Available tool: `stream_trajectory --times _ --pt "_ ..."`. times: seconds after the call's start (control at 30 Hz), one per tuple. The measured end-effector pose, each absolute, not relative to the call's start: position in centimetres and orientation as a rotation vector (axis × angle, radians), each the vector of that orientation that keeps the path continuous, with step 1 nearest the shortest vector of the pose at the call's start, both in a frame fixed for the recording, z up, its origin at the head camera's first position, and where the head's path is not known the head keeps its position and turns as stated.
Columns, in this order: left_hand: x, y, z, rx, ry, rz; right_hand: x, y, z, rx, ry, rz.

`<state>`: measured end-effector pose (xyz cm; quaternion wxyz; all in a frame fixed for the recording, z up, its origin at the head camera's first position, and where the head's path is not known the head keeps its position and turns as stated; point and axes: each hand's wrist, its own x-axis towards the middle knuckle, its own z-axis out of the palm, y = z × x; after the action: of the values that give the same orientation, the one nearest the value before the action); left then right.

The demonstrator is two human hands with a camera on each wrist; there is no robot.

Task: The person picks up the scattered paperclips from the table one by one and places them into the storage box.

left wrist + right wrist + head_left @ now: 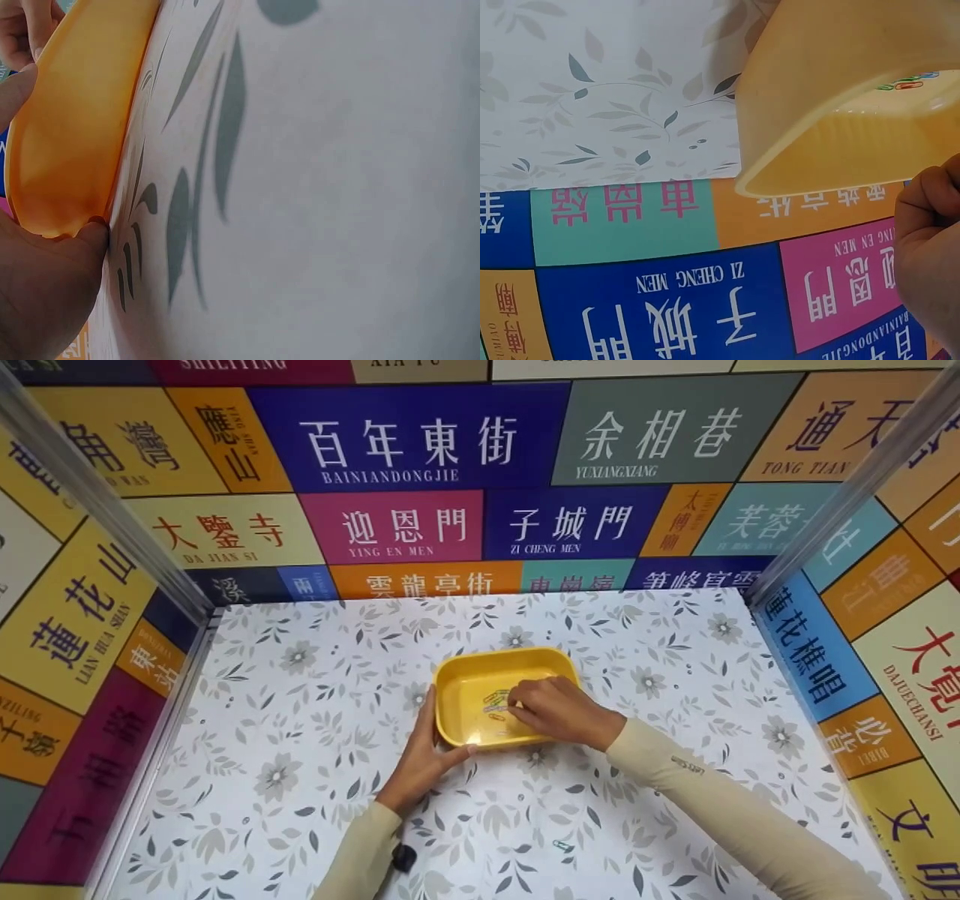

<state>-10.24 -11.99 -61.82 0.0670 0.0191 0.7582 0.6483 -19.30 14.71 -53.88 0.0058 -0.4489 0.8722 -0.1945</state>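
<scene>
A yellow plastic box [457, 735], shallow with rounded corners, sits mid-table. Several small coloured paper clips [495, 701] lie on its floor; green, orange and blue ones [907, 82] show in the right wrist view. My left hand [424, 761] holds the box's near left corner, fingers along the left side and thumb at the front rim. In the left wrist view the thumb and a finger [15, 94] span the box's end. My right hand [551, 709] reaches over the right side into the box, fingers curled, tips beside the clips. I cannot tell whether it pinches one.
A greenish paper clip [562, 846] lies on the floral table surface [300, 712] in front of the box. Upright panels with coloured Chinese place-name blocks [409, 435] close in the back, left and right. A small black object [403, 856] sits by the left sleeve.
</scene>
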Motion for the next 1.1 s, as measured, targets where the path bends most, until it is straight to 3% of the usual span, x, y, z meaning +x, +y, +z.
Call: stream_trajectory --times 1.1 --pt "-10.3 -11.9 -61.5 0.049 2.337 1.893 -12.5 17.1 -56.0 -1.474 2.702 -0.793"
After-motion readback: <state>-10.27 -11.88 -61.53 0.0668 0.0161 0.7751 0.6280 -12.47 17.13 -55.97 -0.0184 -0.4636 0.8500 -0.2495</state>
